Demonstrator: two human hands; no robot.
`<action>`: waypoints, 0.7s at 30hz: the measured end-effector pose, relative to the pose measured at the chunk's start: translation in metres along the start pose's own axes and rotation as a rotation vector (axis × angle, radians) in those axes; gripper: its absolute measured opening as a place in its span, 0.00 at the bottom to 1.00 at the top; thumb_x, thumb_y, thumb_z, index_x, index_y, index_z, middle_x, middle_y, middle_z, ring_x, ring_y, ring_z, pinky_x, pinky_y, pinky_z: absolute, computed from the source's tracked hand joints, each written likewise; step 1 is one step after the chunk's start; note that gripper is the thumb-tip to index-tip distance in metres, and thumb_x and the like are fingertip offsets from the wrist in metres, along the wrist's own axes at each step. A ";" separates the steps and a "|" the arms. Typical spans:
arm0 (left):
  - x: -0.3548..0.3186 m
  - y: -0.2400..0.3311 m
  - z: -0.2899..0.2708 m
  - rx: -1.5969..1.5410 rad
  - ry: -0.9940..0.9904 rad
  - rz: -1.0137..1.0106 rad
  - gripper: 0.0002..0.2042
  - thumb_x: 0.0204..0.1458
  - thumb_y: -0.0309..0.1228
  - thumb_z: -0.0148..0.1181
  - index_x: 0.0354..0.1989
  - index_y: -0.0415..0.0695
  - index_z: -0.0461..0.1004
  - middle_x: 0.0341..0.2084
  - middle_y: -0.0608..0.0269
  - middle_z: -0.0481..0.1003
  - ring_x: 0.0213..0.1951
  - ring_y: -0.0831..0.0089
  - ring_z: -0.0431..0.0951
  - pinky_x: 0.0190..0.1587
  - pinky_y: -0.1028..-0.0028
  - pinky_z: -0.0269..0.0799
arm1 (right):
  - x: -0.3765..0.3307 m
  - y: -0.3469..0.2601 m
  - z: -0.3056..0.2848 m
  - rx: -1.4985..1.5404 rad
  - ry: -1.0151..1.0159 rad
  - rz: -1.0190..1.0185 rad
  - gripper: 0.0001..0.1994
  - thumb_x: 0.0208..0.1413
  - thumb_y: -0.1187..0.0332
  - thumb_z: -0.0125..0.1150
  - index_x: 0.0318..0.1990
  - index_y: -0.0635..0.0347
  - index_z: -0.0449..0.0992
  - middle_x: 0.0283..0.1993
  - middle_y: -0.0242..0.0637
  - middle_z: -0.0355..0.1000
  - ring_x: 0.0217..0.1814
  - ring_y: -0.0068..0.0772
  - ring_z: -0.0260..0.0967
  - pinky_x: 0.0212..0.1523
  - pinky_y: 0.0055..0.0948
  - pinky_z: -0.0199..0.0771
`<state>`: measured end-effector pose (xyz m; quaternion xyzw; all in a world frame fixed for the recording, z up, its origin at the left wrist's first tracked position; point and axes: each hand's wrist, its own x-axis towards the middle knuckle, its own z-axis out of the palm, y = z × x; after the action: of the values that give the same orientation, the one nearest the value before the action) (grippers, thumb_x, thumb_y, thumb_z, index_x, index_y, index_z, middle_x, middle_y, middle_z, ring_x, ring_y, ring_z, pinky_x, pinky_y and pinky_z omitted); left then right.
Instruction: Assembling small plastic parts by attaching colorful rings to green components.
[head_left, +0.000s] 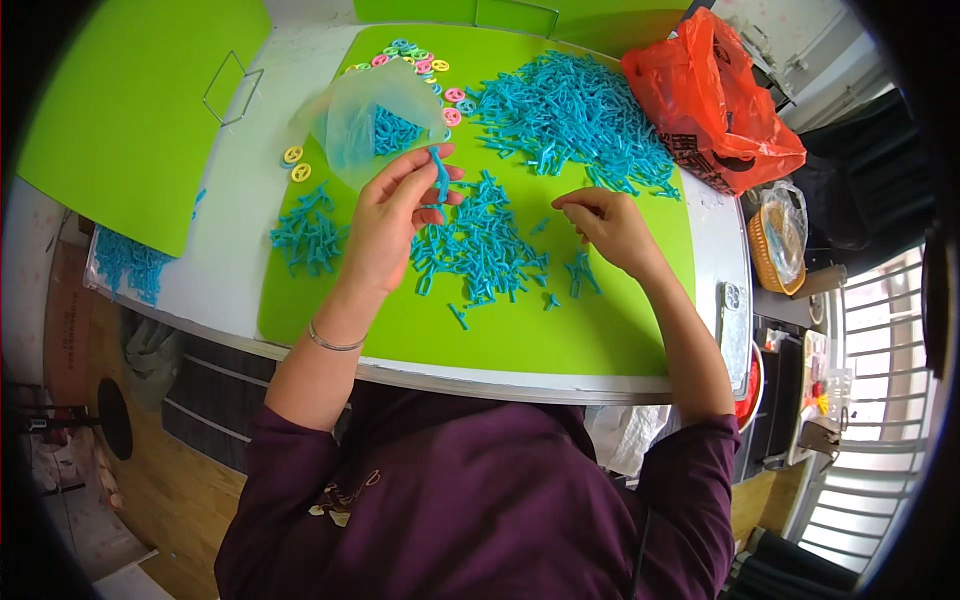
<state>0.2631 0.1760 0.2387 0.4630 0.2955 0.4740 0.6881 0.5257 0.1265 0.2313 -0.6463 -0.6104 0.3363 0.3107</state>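
My left hand (392, 205) is closed, with a small blue forked plastic piece (440, 175) between thumb and fingers. It is raised in front of a translucent plastic bag (350, 130) with more blue pieces inside. Under and beside it lies a loose pile of blue plastic pieces (480, 245) on the green mat (460, 350). To the right, my right hand (612, 232) hovers with thumb and index finger pressed together; whether they hold anything is hidden. A few stray blue pieces (580, 273) lie just below it.
A large blue heap (570, 110) covers the mat's far right, beside a red plastic bag (710, 110). Pink, yellow, green and blue wheel-like rings (453, 95) lie around the translucent bag. A smaller blue pile (308, 235) sits at left. A phone (734, 320) rests at the right edge.
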 end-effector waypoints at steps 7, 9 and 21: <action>0.001 0.001 -0.002 -0.022 0.007 0.012 0.14 0.57 0.30 0.46 0.50 0.41 0.69 0.34 0.65 0.74 0.32 0.80 0.73 0.30 0.84 0.64 | 0.046 -0.009 0.018 -0.564 0.308 -0.511 0.07 0.50 0.67 0.60 0.33 0.60 0.77 0.30 0.38 0.72 0.31 0.39 0.70 0.33 0.33 0.71; 0.001 0.002 -0.002 -0.010 0.020 0.009 0.14 0.57 0.30 0.46 0.50 0.41 0.69 0.34 0.65 0.74 0.32 0.80 0.72 0.30 0.84 0.63 | 0.061 -0.013 0.020 -0.667 0.356 -0.511 0.06 0.49 0.67 0.60 0.31 0.59 0.77 0.32 0.38 0.71 0.35 0.42 0.69 0.35 0.35 0.71; 0.000 -0.001 -0.002 -0.017 -0.007 0.003 0.14 0.57 0.31 0.48 0.49 0.40 0.70 0.34 0.63 0.75 0.31 0.79 0.75 0.30 0.83 0.66 | 0.108 -0.017 0.035 -1.302 0.198 -0.930 0.03 0.40 0.72 0.54 0.19 0.57 0.71 0.29 0.35 0.68 0.37 0.34 0.67 0.37 0.31 0.70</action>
<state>0.2622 0.1765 0.2373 0.4594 0.2883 0.4759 0.6924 0.4903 0.2351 0.2186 -0.4042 -0.8600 -0.3097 0.0326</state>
